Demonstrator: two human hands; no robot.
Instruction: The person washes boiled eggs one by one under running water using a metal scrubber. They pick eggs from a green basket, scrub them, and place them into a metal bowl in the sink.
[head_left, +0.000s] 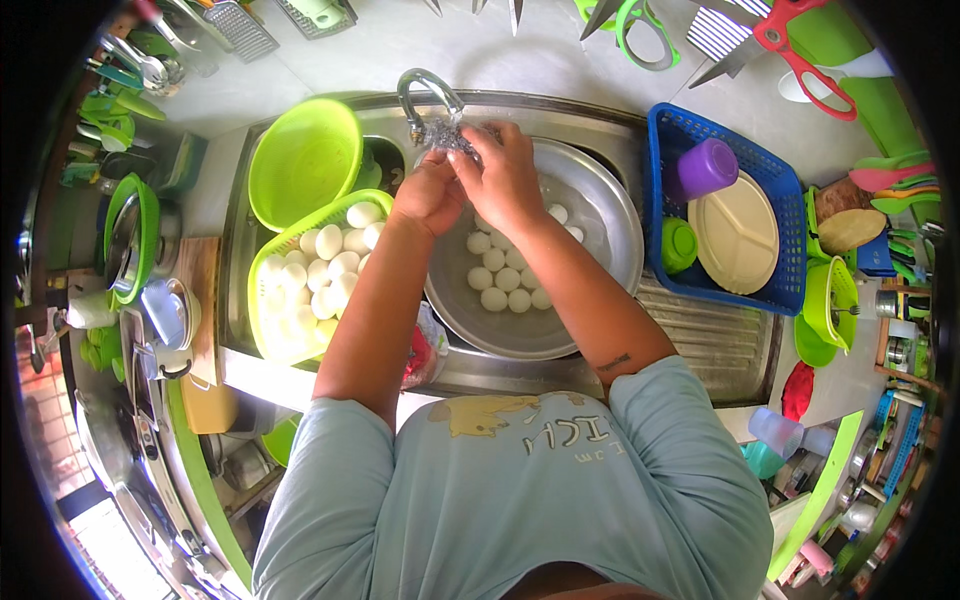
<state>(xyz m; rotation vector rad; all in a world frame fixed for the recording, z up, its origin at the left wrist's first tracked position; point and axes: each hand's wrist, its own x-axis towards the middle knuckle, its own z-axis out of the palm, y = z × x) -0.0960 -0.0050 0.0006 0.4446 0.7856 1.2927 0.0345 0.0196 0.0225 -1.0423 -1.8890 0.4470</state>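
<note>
Under the curved chrome faucet (430, 81), my left hand (431, 196) and my right hand (501, 174) are close together with fingers bent. A shiny, crinkled grey patch (448, 136) lies at my fingertips; whether it is splashing water or a scrubbing pad is unclear, and my fingers hide anything between them. Below my hands is a wide metal basin (607, 300) with several white eggs (508, 280) at its bottom. Left of my left forearm, a lime-green basket (259, 330) holds many white eggs (328, 242). An empty-looking green colander (304, 165) leans behind it.
The basin sits over the steel sink (480, 381). On the ribbed drainboard (705, 337) at right, a blue basket (787, 289) holds a purple cup (707, 169), a green cup (679, 245) and a divided plate (733, 232). Scissors (802, 45) hang above. A wooden board (199, 300) lies left.
</note>
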